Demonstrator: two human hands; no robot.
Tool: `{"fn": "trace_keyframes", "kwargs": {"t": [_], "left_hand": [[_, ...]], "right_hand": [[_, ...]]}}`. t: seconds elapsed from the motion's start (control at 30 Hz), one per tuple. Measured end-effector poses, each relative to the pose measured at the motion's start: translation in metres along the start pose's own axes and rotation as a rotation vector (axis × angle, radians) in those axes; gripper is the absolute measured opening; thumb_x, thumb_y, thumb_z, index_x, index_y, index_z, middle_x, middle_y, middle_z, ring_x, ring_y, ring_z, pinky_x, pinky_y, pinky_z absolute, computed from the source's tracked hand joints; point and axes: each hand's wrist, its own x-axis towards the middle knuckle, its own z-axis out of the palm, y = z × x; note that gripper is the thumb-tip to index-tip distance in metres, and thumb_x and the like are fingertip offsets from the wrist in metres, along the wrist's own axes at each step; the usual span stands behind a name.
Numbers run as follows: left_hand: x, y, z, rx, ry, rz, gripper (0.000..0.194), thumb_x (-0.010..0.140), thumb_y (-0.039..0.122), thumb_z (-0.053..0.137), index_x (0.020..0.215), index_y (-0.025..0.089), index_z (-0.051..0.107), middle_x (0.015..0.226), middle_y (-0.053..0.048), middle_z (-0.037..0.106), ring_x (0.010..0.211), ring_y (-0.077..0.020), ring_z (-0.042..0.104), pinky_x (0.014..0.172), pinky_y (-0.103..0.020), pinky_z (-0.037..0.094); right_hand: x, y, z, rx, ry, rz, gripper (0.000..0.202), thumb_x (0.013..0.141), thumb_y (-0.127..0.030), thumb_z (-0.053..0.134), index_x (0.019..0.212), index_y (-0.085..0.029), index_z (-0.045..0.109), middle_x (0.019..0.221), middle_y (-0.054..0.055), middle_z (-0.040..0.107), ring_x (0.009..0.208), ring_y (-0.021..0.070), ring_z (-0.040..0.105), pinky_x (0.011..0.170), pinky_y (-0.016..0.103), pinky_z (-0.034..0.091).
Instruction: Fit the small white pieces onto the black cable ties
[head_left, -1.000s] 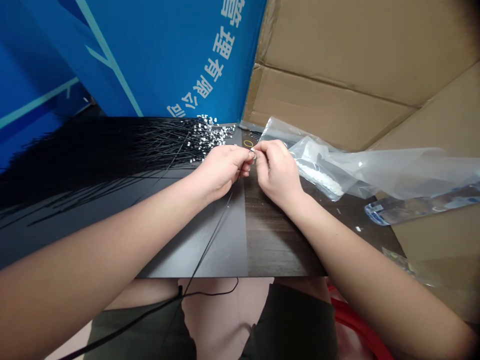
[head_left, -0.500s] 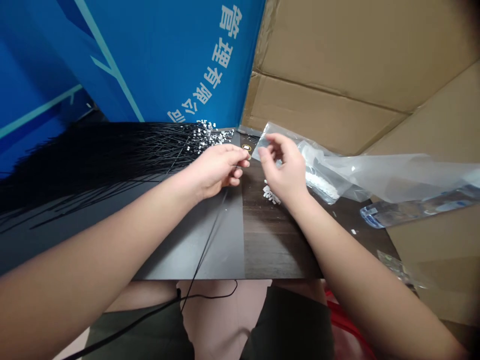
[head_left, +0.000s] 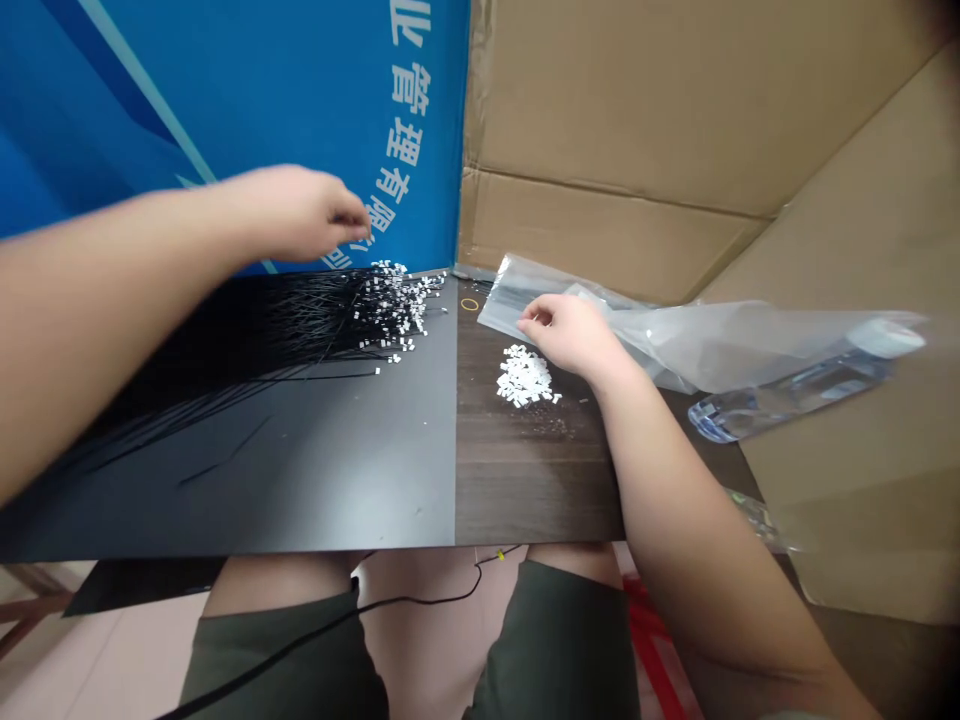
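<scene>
My left hand [head_left: 319, 215] is raised above the bundle of black cords [head_left: 247, 320], its fingers curled together; what they hold, if anything, is too small to tell. White tips [head_left: 397, 300] cluster at the bundle's right end. My right hand [head_left: 566, 330] is over the clear plastic bag [head_left: 502, 300], just above a heap of small white pieces [head_left: 523, 377] on the dark wood table. Its thumb and fingertips are pinched together, and anything between them is hidden.
A clear plastic bottle [head_left: 795, 395] lies at the right beside the bag. A blue panel [head_left: 300, 80] and cardboard [head_left: 615, 100] stand behind the table. A small yellow ring [head_left: 469, 304] lies near the back edge.
My left hand has moved left and up, away from my right hand, over the bundle. My right hand has closed its fingers and come down nearer the heap. The view has shifted.
</scene>
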Motion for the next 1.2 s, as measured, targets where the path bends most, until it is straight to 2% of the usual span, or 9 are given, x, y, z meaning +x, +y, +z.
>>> {"fn": "trace_keyframes", "kwargs": {"t": [0.13,0.23,0.33,0.43,0.57,0.73,0.83,1.03,1.2], "left_hand": [[-0.012,0.029,0.054,0.053,0.085,-0.038,0.059,0.102,0.037,0.061,0.155,0.012,0.056,0.155,-0.021,0.054,0.143,-0.0439,0.049,0.118,-0.068,0.035],[-0.037,0.08,0.075,-0.179,0.259,-0.053,0.044,0.1,0.034,0.058,0.139,0.016,0.069,0.143,-0.02,0.064,0.134,-0.0395,0.057,0.113,-0.057,0.042],[-0.06,0.13,0.093,-0.485,0.265,0.148,0.033,0.103,0.033,0.05,0.103,0.017,0.079,0.107,-0.011,0.076,0.104,-0.0261,0.069,0.094,-0.041,0.051],[-0.072,0.157,0.11,-0.531,0.242,0.365,0.029,0.101,0.029,0.052,0.092,0.019,0.077,0.091,-0.007,0.075,0.09,-0.0232,0.068,0.084,-0.038,0.049],[-0.075,0.158,0.121,-0.594,0.176,0.541,0.029,0.101,0.028,0.053,0.088,0.019,0.077,0.088,-0.006,0.074,0.086,-0.0215,0.067,0.082,-0.037,0.049],[-0.072,0.15,0.123,-0.75,0.167,0.451,0.028,0.102,0.029,0.053,0.093,0.019,0.078,0.092,-0.007,0.075,0.09,-0.0224,0.068,0.083,-0.036,0.052],[-0.068,0.152,0.127,-0.813,0.156,0.411,0.028,0.102,0.03,0.053,0.094,0.02,0.078,0.096,-0.007,0.076,0.094,-0.0236,0.069,0.086,-0.037,0.053],[-0.064,0.154,0.132,-0.873,0.125,0.404,0.028,0.102,0.031,0.053,0.093,0.021,0.077,0.098,-0.007,0.076,0.1,-0.0248,0.07,0.092,-0.038,0.055],[-0.063,0.153,0.132,-0.911,0.122,0.383,0.028,0.101,0.03,0.054,0.098,0.02,0.079,0.101,-0.007,0.077,0.1,-0.0248,0.071,0.094,-0.039,0.055]], "right_hand": [[0.0,-0.001,0.009,-0.074,-0.004,0.052,0.015,0.095,-0.031,0.063,0.094,-0.023,0.076,0.094,0.007,0.079,0.09,0.0266,0.069,0.073,0.037,0.044],[0.001,-0.007,0.019,-0.087,0.065,0.039,0.022,0.099,-0.031,0.057,0.101,-0.023,0.077,0.103,0.008,0.081,0.097,0.0277,0.071,0.076,0.037,0.047],[0.012,-0.022,0.026,-0.176,0.042,-0.001,0.025,0.1,-0.031,0.054,0.105,-0.023,0.078,0.11,0.009,0.082,0.104,0.0301,0.073,0.081,0.038,0.05],[0.039,-0.042,0.03,-0.336,-0.028,-0.023,0.032,0.102,-0.031,0.049,0.109,-0.023,0.079,0.113,0.012,0.082,0.108,0.0334,0.074,0.085,0.041,0.054],[0.094,-0.057,0.037,-0.503,-0.157,0.023,0.031,0.099,-0.022,0.052,0.115,-0.02,0.079,0.124,0.018,0.079,0.115,0.0352,0.073,0.089,0.042,0.056],[0.141,-0.046,0.051,-0.528,-0.251,0.04,0.022,0.091,-0.026,0.07,0.111,-0.02,0.079,0.124,0.019,0.078,0.115,0.0351,0.073,0.089,0.042,0.056],[0.153,-0.037,0.058,-0.533,-0.291,0.035,0.021,0.092,-0.031,0.072,0.11,-0.022,0.077,0.118,0.016,0.08,0.112,0.0307,0.074,0.089,0.038,0.056],[0.164,-0.036,0.07,-0.53,-0.329,0.058,0.017,0.085,-0.019,0.073,0.1,-0.013,0.078,0.107,0.022,0.081,0.099,0.031,0.074,0.084,0.036,0.054],[0.158,-0.045,0.062,-0.44,-0.253,0.049,0.013,0.084,-0.016,0.07,0.095,-0.012,0.076,0.102,0.022,0.08,0.093,0.0295,0.073,0.082,0.035,0.052]]}}
